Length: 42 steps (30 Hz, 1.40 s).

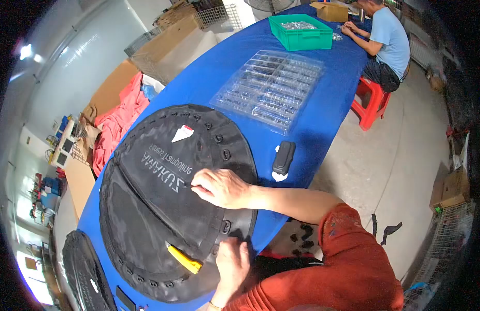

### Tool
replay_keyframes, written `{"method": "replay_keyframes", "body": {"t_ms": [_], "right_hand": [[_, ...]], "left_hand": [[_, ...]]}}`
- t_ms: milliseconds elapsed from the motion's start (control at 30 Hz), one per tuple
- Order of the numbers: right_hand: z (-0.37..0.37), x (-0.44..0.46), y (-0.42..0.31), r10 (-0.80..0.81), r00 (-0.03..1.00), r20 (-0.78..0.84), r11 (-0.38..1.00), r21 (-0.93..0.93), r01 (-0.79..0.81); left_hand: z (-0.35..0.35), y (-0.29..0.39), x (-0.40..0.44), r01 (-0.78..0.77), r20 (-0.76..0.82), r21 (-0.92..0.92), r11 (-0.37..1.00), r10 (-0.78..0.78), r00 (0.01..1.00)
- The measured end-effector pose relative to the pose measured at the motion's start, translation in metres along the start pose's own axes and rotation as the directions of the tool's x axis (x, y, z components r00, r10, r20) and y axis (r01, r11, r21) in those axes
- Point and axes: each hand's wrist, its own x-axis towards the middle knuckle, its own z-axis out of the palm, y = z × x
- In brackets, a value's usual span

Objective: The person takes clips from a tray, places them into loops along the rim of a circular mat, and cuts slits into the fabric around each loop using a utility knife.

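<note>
A round black trampoline mat point(162, 217) with loops along its rim and printed lettering lies on the blue-covered table. Over the lettering, my right hand point(221, 188) is closed in a pinch; something small and dark seems to show at its fingertips, too small to name. My left hand point(233, 262) rests at the mat's near edge, its thumb apart from the fingers, with nothing visible in it. A yellow cutter point(185, 258) lies on the mat to the left of that hand. Farther up the mat is a white and red paper piece point(183, 133).
Clear compartment trays point(271, 88) and a green crate point(300, 32) stand farther along the table point(198, 72). A black device point(284, 157) lies near the right edge. Another folded black mat point(87, 274) is at lower left. A person point(390, 41) sits at the far right.
</note>
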Motion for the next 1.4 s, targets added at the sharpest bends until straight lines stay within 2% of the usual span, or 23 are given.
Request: {"method": "replay_keyframes", "body": {"t_ms": [33, 167, 233, 267, 300, 367, 433, 500, 633, 700, 733, 800, 867, 1200, 1267, 1400], "right_hand": [[0.003, 0.007, 0.002, -0.014, 0.999, -0.034, 0.999, 0.035, 0.015], [0.012, 0.015, 0.028, -0.096, 0.994, -0.045, 0.994, -0.051, 0.093], [0.023, 0.003, 0.026, -0.088, 0.996, -0.028, 0.996, -0.032, 0.087], [0.026, -0.002, 0.027, -0.147, 0.989, -0.008, 0.986, -0.077, 0.146], [0.026, -0.004, 0.027, -0.208, 0.978, 0.006, 0.969, -0.137, 0.207], [0.025, -0.011, 0.025, -0.214, 0.976, 0.047, 0.965, -0.147, 0.219], [0.025, -0.015, 0.028, -0.201, 0.976, 0.088, 0.978, -0.042, 0.206], [0.023, -0.017, 0.032, -0.212, 0.965, 0.156, 0.974, -0.041, 0.221], [0.021, -0.017, 0.032, -0.212, 0.964, 0.163, 0.973, -0.060, 0.224], [0.020, -0.017, 0.030, -0.217, 0.962, 0.164, 0.973, -0.038, 0.226], [0.017, -0.016, 0.029, -0.216, 0.966, 0.140, 0.976, 0.032, 0.213], [0.016, -0.018, 0.027, -0.226, 0.948, 0.226, 0.972, -0.005, 0.233], [0.019, -0.018, 0.028, -0.235, 0.954, 0.185, 0.972, 0.042, 0.231], [0.022, -0.020, 0.033, -0.234, 0.957, 0.169, 0.969, -0.034, 0.243], [0.023, -0.019, 0.035, -0.216, 0.963, 0.163, 0.976, 0.039, 0.213], [0.018, -0.017, 0.035, -0.223, 0.957, 0.185, 0.975, 0.024, 0.222]], "left_hand": [[0.000, 0.000, 0.000, -0.085, 0.018, 0.069, 0.994, 0.084, 0.996], [0.021, -0.004, 0.007, -0.264, 0.145, 0.296, 0.918, 0.230, 0.962], [0.016, -0.002, 0.000, -0.308, 0.173, 0.288, 0.907, 0.266, 0.948], [0.020, -0.011, -0.005, -0.345, 0.154, 0.331, 0.878, 0.310, 0.938], [0.022, -0.015, -0.005, -0.350, 0.160, 0.332, 0.876, 0.313, 0.936], [0.027, -0.020, -0.005, -0.367, 0.135, 0.396, 0.842, 0.342, 0.930], [0.035, -0.027, -0.004, -0.389, 0.108, 0.438, 0.811, 0.382, 0.918], [0.039, -0.029, -0.005, -0.372, 0.055, 0.469, 0.801, 0.394, 0.917], [0.041, -0.035, -0.008, -0.361, 0.008, 0.572, 0.737, 0.435, 0.901], [0.040, -0.028, -0.010, -0.338, 0.010, 0.564, 0.753, 0.403, 0.915], [0.038, -0.025, -0.011, -0.332, 0.021, 0.557, 0.761, 0.388, 0.922], [0.036, -0.019, -0.013, -0.327, 0.040, 0.554, 0.766, 0.367, 0.929], [0.036, -0.012, -0.014, -0.228, 0.088, 0.398, 0.889, 0.210, 0.974], [0.034, -0.024, -0.009, -0.345, 0.100, 0.364, 0.865, 0.332, 0.938], [0.034, -0.025, -0.011, -0.329, 0.107, 0.378, 0.865, 0.313, 0.944], [0.036, -0.027, -0.012, -0.334, 0.097, 0.386, 0.860, 0.323, 0.942]]}}
